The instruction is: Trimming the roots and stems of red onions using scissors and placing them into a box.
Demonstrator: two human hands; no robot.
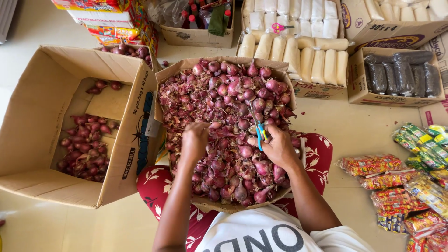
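Pale tiled floor [364, 130] crowded with cardboard boxes [42, 116] and snack packets [410, 186].

You have a single view, from the camera on your head, looking almost straight down over your chest and lap. It sits close: your forearms enter from the bottom edge and your hands [238, 142] meet near the centre, over the onion box [182, 65]. The top of the frame faces forward across the floor [354, 130] to cartons beyond. No second view overlaps it.
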